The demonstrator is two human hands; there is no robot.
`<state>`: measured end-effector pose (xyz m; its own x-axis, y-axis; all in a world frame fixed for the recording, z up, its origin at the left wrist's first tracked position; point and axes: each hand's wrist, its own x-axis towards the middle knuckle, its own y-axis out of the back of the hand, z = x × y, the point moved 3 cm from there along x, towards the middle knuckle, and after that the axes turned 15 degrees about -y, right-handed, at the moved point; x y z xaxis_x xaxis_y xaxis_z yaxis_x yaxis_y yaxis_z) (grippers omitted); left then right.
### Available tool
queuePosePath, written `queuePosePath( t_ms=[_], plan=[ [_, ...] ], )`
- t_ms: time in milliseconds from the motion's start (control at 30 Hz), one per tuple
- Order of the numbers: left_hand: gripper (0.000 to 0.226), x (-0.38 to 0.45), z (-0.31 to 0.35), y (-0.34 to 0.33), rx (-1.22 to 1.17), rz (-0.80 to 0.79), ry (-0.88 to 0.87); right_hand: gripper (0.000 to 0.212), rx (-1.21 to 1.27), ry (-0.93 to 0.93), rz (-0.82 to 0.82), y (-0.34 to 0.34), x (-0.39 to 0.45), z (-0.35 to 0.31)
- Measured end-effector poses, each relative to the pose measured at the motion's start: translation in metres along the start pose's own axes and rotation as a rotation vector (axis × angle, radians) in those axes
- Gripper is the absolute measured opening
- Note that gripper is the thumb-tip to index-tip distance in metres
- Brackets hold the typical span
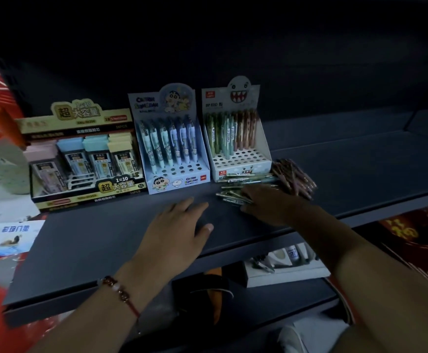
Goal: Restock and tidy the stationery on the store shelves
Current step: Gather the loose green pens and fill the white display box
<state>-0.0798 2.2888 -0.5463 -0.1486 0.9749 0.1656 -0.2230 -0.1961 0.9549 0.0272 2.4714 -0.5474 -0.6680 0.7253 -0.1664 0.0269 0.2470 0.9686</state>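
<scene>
Three display boxes stand in a row along the back of the dark shelf [105, 240], and the work looks part done. At the far left, the gold-trimmed box of lead refills [85, 159] sits square to the shelf front, its coloured cases mostly upright with one leaning at the front left; it may want a small straightening. Next, touching it, the blue cartoon pen box [174, 149] holds one back row of pens, while the holes in front are unfilled. Beside that, the white monster-face pen box [235, 138] is likewise filled only at the back, with several rows of holes open.

The left hand [179, 225] lies flat on the bare shelf in front of the blue box, fingers straight and holding nothing. Further right, the right hand [266, 202] rests on a heap of loose green pens [233, 192] lying just in front of the white box; its fingers seem to curl over them, but the dim light does not show whether it has truly gripped any. Touching that heap, a bundle of brown pens [294, 178] lies to the right of the box.

By my reading, the boxes are placed, and what remains is to stand the loose pens in the open holes, probably those of the white box, whose colours they match.
</scene>
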Motion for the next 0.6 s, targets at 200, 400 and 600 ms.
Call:
queuePosePath(
  t_ms=[200, 400, 600],
  plan=[
    [0.049, -0.018, 0.002, 0.007, -0.254, 0.136, 0.066, 0.030, 0.625, -0.047, -0.273, 0.005, -0.037, -0.018],
    [0.036, -0.020, 0.026, 0.018, -1.061, 0.444, 0.250, 0.011, 1.260, 0.014, -0.643, 0.007, -0.087, -0.066],
    [0.035, -0.033, 0.014, 0.027, -1.273, 0.610, 0.374, 0.025, 1.308, 0.048, -0.840, -0.001, -0.103, -0.075]
  ],
)
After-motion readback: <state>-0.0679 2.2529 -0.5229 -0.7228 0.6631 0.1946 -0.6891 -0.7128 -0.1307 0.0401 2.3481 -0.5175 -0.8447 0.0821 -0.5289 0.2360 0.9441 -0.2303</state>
